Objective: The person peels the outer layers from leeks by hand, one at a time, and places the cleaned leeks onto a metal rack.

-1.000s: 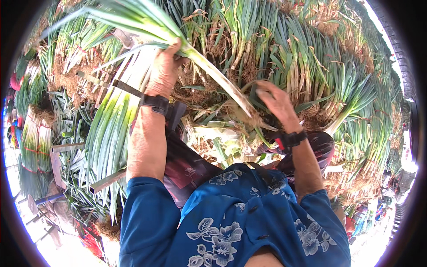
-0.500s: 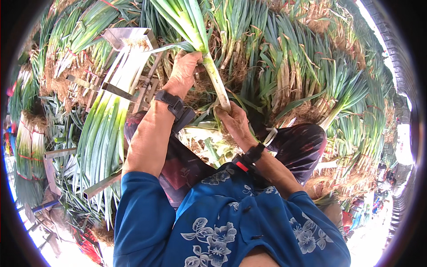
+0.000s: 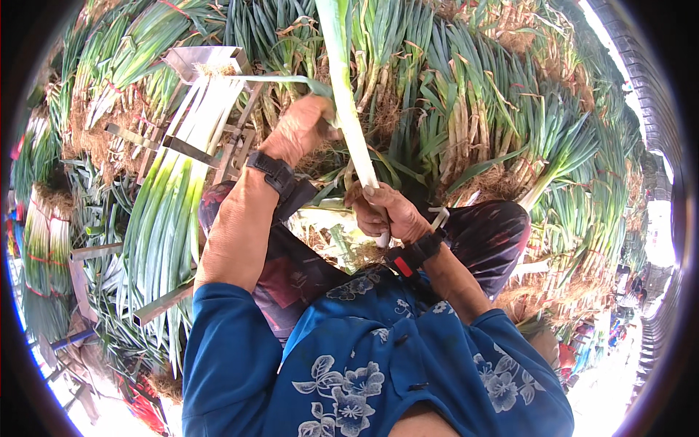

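A long leek (image 3: pixel 354 135) stands slanted in front of me, its green top running out of the upper edge and its white root end low between my knees. My right hand (image 3: pixel 389 210) is closed round its white lower part. To the left of the stalk, my left hand (image 3: pixel 300 130) is closed on a loose outer leaf (image 3: pixel 287 79), which sticks out leftward above the knuckles; its fingertips are partly hidden and blurred. Further left, a bundle of cleaned leeks (image 3: pixel 182 175) lies roots-up in a metal rack (image 3: pixel 233 58).
Tied and loose leeks (image 3: pixel 473 102) with dry roots are heaped ahead and right. Another tied bundle (image 3: pixel 45 244) stands at far left. Pale peelings (image 3: pixel 331 220) lie between my knees. Metal bars (image 3: pixel 164 302) of the rack jut out beside my left arm.
The leek has come down toward me in my right hand, its root end now lower. My left hand has come off the stalk slightly to the left, with the leaf.
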{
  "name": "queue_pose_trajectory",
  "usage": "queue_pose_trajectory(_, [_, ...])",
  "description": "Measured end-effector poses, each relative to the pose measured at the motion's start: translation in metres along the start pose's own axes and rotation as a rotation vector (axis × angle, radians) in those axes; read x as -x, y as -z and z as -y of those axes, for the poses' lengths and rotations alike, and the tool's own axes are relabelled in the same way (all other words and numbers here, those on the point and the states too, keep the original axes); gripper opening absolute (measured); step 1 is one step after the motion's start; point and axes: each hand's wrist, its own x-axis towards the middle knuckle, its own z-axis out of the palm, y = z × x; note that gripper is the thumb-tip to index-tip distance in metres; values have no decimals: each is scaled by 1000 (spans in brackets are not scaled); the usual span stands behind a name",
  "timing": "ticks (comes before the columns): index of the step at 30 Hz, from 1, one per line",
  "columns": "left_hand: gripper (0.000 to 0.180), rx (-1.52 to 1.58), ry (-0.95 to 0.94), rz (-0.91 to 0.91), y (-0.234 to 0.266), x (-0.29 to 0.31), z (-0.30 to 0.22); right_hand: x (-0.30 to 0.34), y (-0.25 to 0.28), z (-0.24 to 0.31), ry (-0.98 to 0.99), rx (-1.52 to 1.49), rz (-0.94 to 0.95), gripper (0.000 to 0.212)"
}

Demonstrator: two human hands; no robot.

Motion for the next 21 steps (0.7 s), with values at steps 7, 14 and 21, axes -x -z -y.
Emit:
queue_pose_trajectory(7, [19, -377, 416, 360, -6, 19, 23, 8, -11, 11, -19, 6, 0, 33])
queue_pose_trajectory(14, [40, -1015, 158, 448, 28, 27, 36, -15, -37, 37, 11, 340, -84, 34])
queue_pose_trajectory(21, [77, 225, -413, -22, 12, 32, -48, -53, -14, 10, 130, 685, -334, 49])
